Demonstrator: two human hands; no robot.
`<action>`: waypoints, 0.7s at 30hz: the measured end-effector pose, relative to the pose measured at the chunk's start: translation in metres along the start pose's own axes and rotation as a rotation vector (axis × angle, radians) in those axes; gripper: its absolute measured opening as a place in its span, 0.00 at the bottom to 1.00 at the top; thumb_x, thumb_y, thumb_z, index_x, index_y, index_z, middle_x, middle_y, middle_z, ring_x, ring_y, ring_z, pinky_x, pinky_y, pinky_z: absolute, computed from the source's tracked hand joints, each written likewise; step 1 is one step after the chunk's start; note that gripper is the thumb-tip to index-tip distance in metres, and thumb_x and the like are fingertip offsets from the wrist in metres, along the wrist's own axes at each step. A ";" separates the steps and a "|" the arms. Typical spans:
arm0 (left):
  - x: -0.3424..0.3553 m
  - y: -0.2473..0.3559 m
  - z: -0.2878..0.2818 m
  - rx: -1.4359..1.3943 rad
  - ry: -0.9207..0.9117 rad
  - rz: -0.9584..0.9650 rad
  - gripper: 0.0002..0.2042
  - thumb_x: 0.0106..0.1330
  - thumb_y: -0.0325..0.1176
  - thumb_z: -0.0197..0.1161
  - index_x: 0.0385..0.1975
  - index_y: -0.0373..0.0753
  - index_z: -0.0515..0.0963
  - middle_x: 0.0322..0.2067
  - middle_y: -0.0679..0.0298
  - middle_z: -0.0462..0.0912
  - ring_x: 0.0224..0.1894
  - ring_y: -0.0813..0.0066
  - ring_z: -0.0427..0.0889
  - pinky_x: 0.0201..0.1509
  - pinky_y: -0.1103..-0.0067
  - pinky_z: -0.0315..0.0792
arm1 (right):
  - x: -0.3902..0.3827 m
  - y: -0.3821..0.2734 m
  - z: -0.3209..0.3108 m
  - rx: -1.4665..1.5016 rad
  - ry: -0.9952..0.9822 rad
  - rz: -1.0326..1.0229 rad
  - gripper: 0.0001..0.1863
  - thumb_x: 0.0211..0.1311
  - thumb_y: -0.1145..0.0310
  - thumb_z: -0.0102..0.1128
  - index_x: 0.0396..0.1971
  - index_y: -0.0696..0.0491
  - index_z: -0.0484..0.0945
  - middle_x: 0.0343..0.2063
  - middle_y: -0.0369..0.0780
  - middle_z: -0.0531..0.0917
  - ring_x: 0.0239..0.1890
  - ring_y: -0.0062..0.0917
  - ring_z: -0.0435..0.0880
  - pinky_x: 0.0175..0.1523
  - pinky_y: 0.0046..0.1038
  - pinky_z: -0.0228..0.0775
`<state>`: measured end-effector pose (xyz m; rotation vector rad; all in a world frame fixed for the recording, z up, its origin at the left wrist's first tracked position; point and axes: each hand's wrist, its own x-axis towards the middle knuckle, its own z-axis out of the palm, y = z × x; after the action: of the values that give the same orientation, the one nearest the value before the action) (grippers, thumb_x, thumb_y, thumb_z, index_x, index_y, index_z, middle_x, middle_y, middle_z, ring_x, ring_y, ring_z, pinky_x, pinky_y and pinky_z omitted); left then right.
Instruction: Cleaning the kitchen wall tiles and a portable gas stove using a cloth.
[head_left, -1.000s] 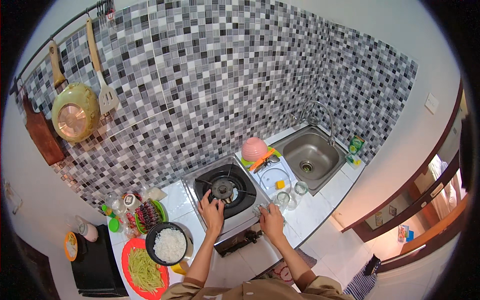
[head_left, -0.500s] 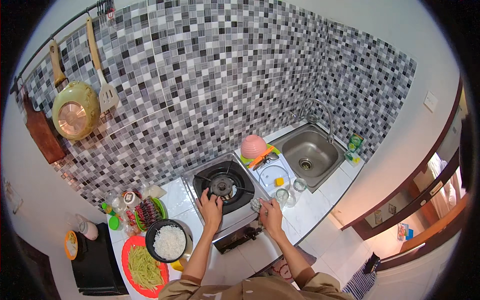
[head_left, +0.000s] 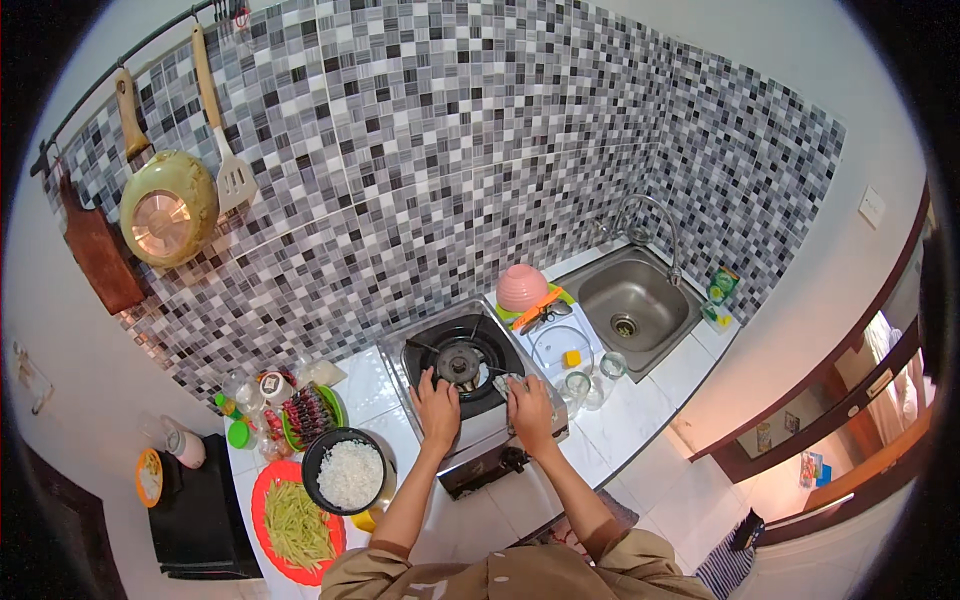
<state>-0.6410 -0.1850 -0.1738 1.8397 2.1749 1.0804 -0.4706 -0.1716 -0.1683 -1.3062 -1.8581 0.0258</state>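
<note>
Resting on steel stove, black burner

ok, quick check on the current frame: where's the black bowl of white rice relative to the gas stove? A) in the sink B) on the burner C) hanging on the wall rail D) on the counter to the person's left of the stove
D: the black bowl of rice sits on the counter to the left of the gas stove, beside the red plate of yellow strips; the burner is bare and the sink holds no bowl.
</note>
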 end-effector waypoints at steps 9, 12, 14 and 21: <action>-0.003 -0.004 0.003 0.029 0.092 0.020 0.09 0.62 0.32 0.50 0.37 0.35 0.74 0.53 0.51 0.66 0.60 0.54 0.60 0.63 0.54 0.45 | 0.008 -0.006 0.003 -0.021 -0.024 0.011 0.11 0.52 0.74 0.55 0.37 0.55 0.78 0.30 0.44 0.71 0.35 0.39 0.72 0.39 0.37 0.66; -0.003 -0.007 0.007 0.044 0.115 0.035 0.09 0.62 0.32 0.51 0.37 0.35 0.74 0.52 0.51 0.67 0.59 0.54 0.61 0.63 0.53 0.45 | 0.009 -0.005 0.003 -0.077 -0.071 0.026 0.11 0.55 0.72 0.53 0.38 0.53 0.78 0.32 0.44 0.72 0.36 0.37 0.72 0.40 0.36 0.67; -0.004 -0.009 0.008 0.067 0.103 0.043 0.09 0.61 0.32 0.51 0.37 0.35 0.74 0.51 0.52 0.68 0.59 0.55 0.61 0.63 0.54 0.45 | 0.010 -0.005 0.003 -0.077 -0.077 0.001 0.11 0.55 0.72 0.53 0.38 0.54 0.78 0.32 0.44 0.72 0.36 0.37 0.72 0.39 0.36 0.66; -0.001 -0.017 0.010 -0.004 0.088 0.061 0.09 0.61 0.33 0.51 0.33 0.35 0.74 0.49 0.55 0.70 0.58 0.55 0.62 0.64 0.54 0.44 | -0.003 -0.037 0.012 -0.138 -0.123 -0.043 0.08 0.52 0.71 0.56 0.34 0.52 0.78 0.30 0.43 0.71 0.34 0.37 0.73 0.36 0.37 0.67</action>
<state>-0.6504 -0.1819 -0.1909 1.9035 2.1744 1.1990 -0.5064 -0.1854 -0.1615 -1.3855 -2.0219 -0.0468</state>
